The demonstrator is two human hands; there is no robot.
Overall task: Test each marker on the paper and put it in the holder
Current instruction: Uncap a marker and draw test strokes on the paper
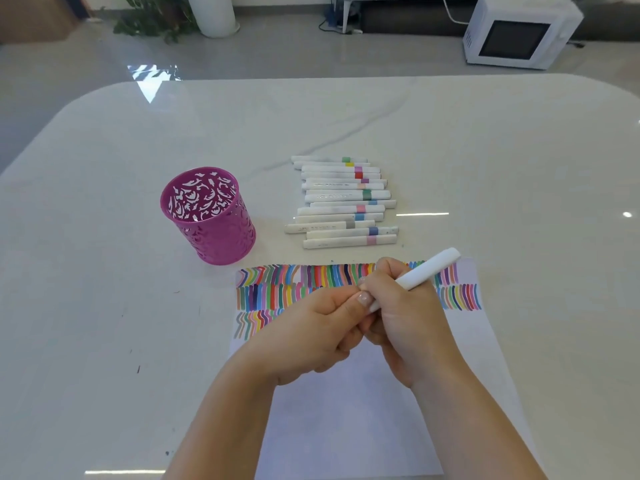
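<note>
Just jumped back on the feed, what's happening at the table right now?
A person holds one white marker over the paper with both hands: the right hand grips the barrel, the left hand pinches its lower end, where the cap or tip is hidden. The paper's top carries rows of coloured test strokes. A row of markers lies on the table beyond the paper, and no marker shows in the pink holder to the left.
</note>
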